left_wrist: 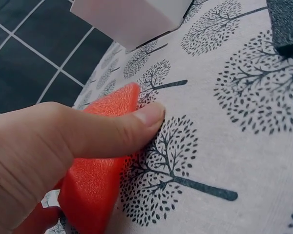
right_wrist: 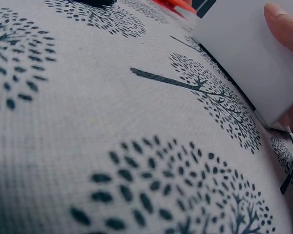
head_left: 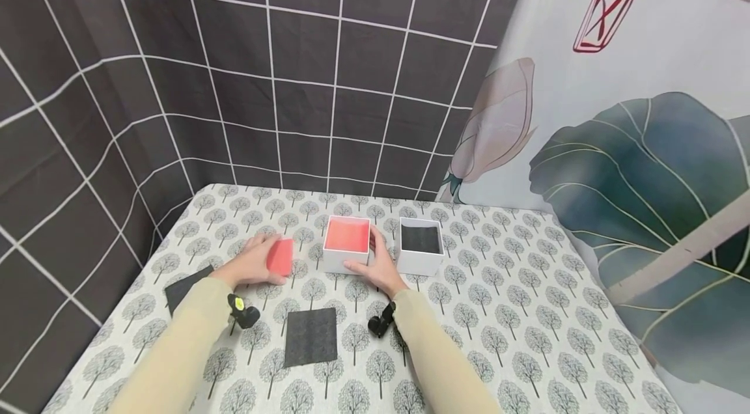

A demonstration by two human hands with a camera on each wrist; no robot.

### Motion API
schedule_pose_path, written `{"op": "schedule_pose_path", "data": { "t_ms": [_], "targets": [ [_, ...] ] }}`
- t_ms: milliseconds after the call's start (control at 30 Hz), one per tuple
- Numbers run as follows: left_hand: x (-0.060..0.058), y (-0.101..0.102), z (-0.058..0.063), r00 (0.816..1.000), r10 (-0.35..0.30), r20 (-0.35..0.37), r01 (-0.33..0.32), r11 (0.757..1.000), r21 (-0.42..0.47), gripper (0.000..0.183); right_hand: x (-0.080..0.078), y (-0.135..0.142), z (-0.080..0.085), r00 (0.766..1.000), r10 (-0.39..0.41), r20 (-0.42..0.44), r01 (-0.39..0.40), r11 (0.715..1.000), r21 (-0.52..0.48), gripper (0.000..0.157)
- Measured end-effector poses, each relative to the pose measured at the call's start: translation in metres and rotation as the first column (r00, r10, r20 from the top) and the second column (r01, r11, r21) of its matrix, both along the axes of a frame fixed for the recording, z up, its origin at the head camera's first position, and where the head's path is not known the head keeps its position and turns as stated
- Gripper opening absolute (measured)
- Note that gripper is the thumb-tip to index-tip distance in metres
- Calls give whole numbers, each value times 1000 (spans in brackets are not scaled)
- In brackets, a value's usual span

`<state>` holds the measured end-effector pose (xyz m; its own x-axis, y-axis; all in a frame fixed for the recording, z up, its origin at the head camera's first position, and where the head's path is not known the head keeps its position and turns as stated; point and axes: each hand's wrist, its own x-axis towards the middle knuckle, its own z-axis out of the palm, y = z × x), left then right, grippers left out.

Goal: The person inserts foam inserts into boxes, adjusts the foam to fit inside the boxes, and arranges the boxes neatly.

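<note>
My left hand (head_left: 249,263) pinches a thin red square sheet (head_left: 280,258) just above the cloth, left of the boxes. In the left wrist view the thumb lies across the bent, textured sheet (left_wrist: 95,185), with the fingers behind it mostly hidden. My right hand (head_left: 379,265) grips a white open-topped box (head_left: 340,263) by its right front corner. Red material (head_left: 348,234) shows inside that box. Its white side (right_wrist: 249,53) and my thumb on it appear in the right wrist view.
To the right stands a second white box (head_left: 418,265) with black material (head_left: 420,239) inside. One black square sheet (head_left: 312,337) lies at the front middle; another (head_left: 186,286) is partly behind the left sleeve. A tree-patterned cloth (head_left: 498,336) covers the table, with hanging fabric behind.
</note>
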<state>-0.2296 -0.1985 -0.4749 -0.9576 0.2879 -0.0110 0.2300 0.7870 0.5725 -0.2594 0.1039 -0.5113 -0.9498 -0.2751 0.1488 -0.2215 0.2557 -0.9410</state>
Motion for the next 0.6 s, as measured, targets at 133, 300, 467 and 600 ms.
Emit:
{"op": "schedule_pose_path", "data": {
  "t_ms": [133, 300, 467, 600],
  "targets": [
    [1, -1, -1, 1000, 26, -7, -26, 999, 25, 109, 0, 0, 2, 1000, 12, -8, -12, 1000, -16, 106],
    [2, 1, -1, 998, 66, -18, -65, 997, 48, 107, 14, -1, 26, 999, 33, 2, -33, 999, -1, 102],
    [2, 5, 7, 996, 90, -5, -88, 989, 119, 102, 14, -1, 26, 999, 45, -16, -46, 999, -4, 100],
    [0, 11, 14, 995, 92, -33, -87, 987, 133, 102, 15, -1, 27, 999, 46, -15, -46, 999, -6, 100]
  ]
}}
